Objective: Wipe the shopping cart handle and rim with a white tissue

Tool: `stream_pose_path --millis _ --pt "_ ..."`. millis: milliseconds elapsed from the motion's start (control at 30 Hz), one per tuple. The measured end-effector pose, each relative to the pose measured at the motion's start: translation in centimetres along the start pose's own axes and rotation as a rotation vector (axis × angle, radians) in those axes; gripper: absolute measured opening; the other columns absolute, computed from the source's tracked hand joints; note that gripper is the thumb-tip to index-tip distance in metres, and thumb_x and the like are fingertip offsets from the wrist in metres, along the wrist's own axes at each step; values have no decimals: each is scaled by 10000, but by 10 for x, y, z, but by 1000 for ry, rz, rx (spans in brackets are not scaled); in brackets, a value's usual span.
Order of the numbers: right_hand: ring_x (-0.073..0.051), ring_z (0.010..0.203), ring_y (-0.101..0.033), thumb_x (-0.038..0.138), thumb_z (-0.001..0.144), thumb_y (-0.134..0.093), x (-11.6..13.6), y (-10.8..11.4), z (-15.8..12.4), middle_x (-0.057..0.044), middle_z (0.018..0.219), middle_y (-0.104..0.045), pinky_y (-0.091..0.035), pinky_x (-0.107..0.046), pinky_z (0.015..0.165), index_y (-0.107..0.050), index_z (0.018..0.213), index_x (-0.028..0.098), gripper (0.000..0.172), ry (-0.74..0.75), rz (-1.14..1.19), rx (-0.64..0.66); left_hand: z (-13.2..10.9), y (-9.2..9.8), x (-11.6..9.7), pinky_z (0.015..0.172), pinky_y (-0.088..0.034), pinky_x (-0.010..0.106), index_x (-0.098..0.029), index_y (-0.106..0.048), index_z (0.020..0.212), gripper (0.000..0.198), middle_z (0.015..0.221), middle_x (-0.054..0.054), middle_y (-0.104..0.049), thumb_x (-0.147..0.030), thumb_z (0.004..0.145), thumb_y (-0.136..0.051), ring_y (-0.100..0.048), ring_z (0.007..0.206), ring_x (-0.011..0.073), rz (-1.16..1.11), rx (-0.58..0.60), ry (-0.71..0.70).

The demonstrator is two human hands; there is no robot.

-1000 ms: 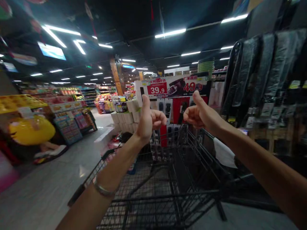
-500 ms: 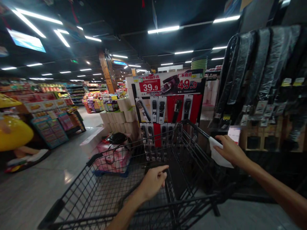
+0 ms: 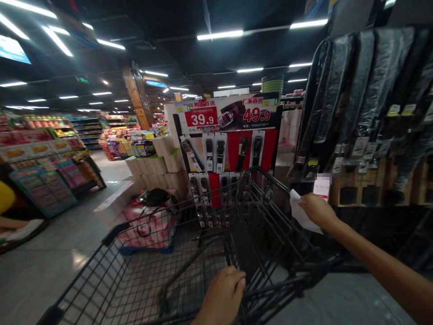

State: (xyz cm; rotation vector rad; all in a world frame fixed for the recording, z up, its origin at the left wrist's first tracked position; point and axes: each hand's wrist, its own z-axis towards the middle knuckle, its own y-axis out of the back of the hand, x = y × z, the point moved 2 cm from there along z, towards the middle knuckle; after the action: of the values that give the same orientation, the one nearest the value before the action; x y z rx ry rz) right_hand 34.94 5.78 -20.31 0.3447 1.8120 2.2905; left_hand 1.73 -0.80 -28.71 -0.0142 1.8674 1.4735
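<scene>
A black wire shopping cart (image 3: 111, 275) stretches in front of me, with a folding inner frame (image 3: 194, 253) inside it. My left hand (image 3: 223, 295) is low over the cart's near side, fingers curled in against the bars. What they close on, if anything, is hidden. On the right, my right hand (image 3: 316, 210) has its fingers closed on a white sheet of paper (image 3: 301, 214) that hangs down beside the cart's far right corner. Just behind that hand shows a white card or screen with a red strip (image 3: 322, 187); I cannot tell whether the hand holds it.
Ahead stands a rack of packaged belts (image 3: 219, 151) under a price sign (image 3: 233, 113). More plastic-wrapped belts (image 3: 365, 85) hang at the right. Stacked paper rolls (image 3: 152, 164) and pink packages with a black bag (image 3: 154, 197) stand left of the rack. Shelves line the far left.
The view has turned slightly right, so the scene sits further left. My left hand has come nearer and lower, and its index finger has curled in. My right hand keeps the paper.
</scene>
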Motion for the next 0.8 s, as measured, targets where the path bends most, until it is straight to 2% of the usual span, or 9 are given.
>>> stream_pose_path --millis 167,233,333,400,467,600,733,800 --pt "-258 852 -665 248 930 -378 0 15 -9 -131 938 -686 -416 -296 622 -656 839 152 308 -83 1 -112 -1 -3 1 831 -433 284 -233 -656 930 409 926 38 -671 -234 942 -247 -615 914 167 120 23 27" --pt "-251 849 -655 265 911 -393 2 20 -16 -120 951 -679 -432 -301 629 -629 833 162 270 -39 48 -286 1 -7 5 821 -437 282 -217 -652 906 400 906 45 -683 -215 934 -253 -626 891 170 192 31 3" --pt "-248 843 -639 287 874 -411 8 26 -29 -125 945 -666 -471 -326 680 -586 837 167 215 127 178 -636 3 -11 10 818 -449 291 -197 -663 914 388 899 67 -697 -195 915 -275 -639 884 185 262 80 -5" --pt "-248 853 -634 294 860 -406 13 26 -37 -131 948 -660 -489 -342 716 -567 845 173 201 221 252 -737 4 -11 10 816 -457 299 -185 -671 915 403 905 84 -702 -195 913 -268 -644 889 194 274 95 3" --pt "-250 875 -630 278 853 -402 18 21 -43 -135 973 -654 -496 -353 746 -555 840 184 180 271 288 -678 4 -8 7 820 -463 310 -177 -676 914 428 913 95 -706 -204 918 -248 -648 894 202 270 93 5" --pt "-234 919 -633 213 830 -415 27 1 -53 -126 1087 -629 -493 -345 807 -553 803 199 142 317 315 -326 3 -3 -1 845 -471 367 -161 -675 960 445 972 120 -705 -215 920 -236 -651 940 243 263 135 55" --pt "-205 808 -653 203 829 -420 30 -14 -63 -90 947 -651 -502 -314 746 -587 812 193 167 324 348 -5 4 -3 -5 876 -465 412 -156 -676 989 452 1009 138 -696 -212 917 -234 -642 980 269 254 181 105" --pt "-211 813 -661 202 837 -408 31 -16 -66 -92 927 -655 -505 -311 735 -617 867 178 213 330 357 71 4 -4 -6 891 -458 424 -153 -674 1009 458 1024 144 -693 -205 916 -229 -634 1005 275 259 196 113"
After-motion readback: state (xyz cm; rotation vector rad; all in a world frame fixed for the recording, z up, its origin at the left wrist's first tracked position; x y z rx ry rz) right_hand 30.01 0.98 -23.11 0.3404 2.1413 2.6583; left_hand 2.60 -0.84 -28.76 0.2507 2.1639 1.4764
